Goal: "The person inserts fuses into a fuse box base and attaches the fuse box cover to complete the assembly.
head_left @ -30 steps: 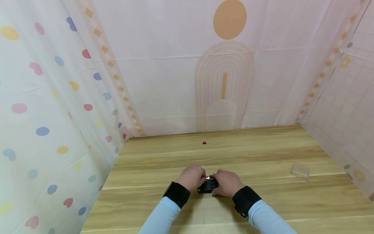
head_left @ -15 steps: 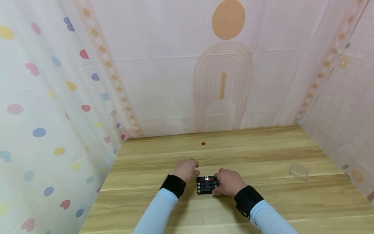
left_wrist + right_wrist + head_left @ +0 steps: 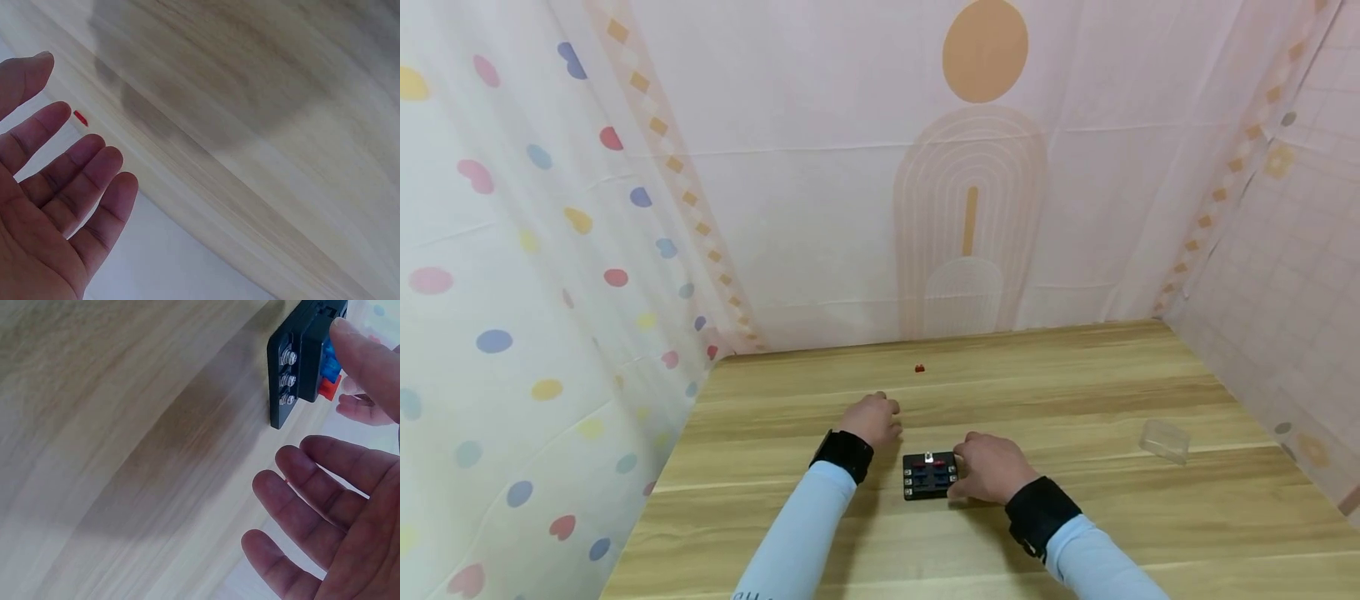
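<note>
A black fuse block [image 3: 929, 483] with silver terminal screws lies flat on the wooden table in the head view. Blue blade fuses [image 3: 330, 361] and a red fuse [image 3: 329, 389] sit in its top, seen from the side in the right wrist view. My right hand [image 3: 994, 469] is at the block's right edge, thumb tip overlapping it in the wrist view and fingers loosely extended. My left hand [image 3: 872, 419] hovers beyond the block's left corner, fingers spread and holding nothing. Farther back lies a small loose red fuse [image 3: 920, 368], also visible past the fingertips in the left wrist view.
A clear plastic cover [image 3: 1165, 442] lies on the right part of the wooden table [image 3: 1060, 383]. Patterned curtains [image 3: 820, 233] hang along the table's back and sides.
My left hand has come off the fuse block, moving left and then forward toward the back of the table. The right hand has stayed at the block's right edge.
</note>
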### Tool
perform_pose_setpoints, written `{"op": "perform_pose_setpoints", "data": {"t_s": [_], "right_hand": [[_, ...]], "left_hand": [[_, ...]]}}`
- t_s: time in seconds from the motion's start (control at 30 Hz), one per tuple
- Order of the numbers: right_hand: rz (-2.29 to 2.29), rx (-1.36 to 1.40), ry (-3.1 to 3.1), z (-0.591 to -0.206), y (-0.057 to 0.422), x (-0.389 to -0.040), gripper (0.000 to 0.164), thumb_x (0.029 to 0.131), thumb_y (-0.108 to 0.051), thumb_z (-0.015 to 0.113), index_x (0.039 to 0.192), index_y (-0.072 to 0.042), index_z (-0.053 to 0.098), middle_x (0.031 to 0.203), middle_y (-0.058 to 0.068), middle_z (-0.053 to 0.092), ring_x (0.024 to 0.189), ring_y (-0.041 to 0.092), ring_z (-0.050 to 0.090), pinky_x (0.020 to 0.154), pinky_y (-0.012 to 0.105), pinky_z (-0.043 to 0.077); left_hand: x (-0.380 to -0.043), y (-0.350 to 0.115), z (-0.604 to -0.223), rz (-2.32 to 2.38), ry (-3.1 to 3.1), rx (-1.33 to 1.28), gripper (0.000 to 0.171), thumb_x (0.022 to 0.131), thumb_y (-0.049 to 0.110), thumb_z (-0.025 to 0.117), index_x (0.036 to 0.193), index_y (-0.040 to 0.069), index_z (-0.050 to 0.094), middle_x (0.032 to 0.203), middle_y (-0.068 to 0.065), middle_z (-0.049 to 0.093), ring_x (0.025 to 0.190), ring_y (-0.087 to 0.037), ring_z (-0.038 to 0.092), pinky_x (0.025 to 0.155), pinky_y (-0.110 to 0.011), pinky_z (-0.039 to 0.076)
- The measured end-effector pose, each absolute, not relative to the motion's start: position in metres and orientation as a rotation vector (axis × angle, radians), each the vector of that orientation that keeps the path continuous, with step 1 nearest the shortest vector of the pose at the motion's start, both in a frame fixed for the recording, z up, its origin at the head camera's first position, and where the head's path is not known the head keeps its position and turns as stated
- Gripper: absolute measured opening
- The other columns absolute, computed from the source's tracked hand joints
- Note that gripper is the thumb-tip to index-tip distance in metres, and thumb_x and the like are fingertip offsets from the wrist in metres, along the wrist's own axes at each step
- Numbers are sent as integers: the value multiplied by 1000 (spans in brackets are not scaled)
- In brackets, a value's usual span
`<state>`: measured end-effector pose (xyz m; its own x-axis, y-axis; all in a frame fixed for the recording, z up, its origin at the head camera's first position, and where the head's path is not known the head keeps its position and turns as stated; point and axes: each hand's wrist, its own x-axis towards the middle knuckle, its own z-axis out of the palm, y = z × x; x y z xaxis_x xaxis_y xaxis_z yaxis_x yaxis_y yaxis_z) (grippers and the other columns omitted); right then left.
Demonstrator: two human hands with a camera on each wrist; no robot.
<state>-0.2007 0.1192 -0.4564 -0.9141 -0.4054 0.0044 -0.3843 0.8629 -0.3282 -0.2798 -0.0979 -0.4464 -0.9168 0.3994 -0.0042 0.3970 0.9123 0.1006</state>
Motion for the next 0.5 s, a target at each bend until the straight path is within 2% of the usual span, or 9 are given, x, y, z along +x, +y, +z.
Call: {"op": "perform_pose_setpoints", "data": {"t_s": [0.33, 0.5], "right_hand": [[-467, -581, 2977, -458, 122, -197, 65, 69, -45, 88, 114, -1, 71, 103, 10, 66, 90, 27, 64, 78, 44, 53], [-462, -562, 2978, -458, 122, -197, 65, 69, -45, 88, 114, -1, 71, 104, 11, 66, 91, 27, 64, 79, 43, 53]], "left_hand": [[-292, -92, -448, 96, 3088, 641, 26, 91, 20, 73, 112, 5, 70, 103, -11, 65, 93, -25, 65, 79, -37, 55], [-299, -84, -446, 117, 3075, 641, 30, 92, 19, 71, 118, 5, 68, 110, -12, 64, 96, -26, 63, 81, -38, 54]]}}
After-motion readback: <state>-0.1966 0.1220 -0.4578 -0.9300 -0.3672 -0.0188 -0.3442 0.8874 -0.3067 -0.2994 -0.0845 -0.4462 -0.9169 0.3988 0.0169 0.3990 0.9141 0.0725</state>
